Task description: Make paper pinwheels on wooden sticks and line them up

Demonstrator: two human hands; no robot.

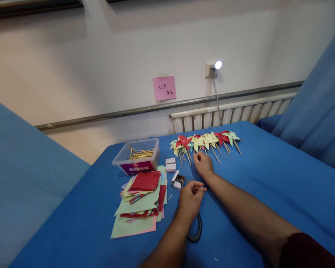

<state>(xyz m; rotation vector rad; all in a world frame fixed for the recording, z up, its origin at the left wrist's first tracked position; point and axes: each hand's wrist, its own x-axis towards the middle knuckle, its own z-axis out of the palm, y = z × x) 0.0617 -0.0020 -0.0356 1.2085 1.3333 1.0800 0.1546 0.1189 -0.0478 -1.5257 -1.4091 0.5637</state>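
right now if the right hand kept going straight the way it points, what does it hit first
Probably the sticks of the paper pinwheels: the right hand rests on the blue cloth, knuckles toward that row, nothing visible between them.

- The blue table (268, 186) lies bare on its right side, from the forearm out to the edge: open room to pass.
- At the far edge a row of paper pinwheels (205, 140) bars the way, sticks pointing toward the person; the right hand (203, 164) sits just beside them.
- Left of centre, a spread pile of coloured paper (141, 203) takes up the cloth, with a plastic tub of sticks (136, 156) behind it.
- Between pile and left hand (190, 199), an open pin box (178, 180) and small white boxes (170, 164) narrow the gap.
- A dark loop (197, 232) lies under the left wrist.
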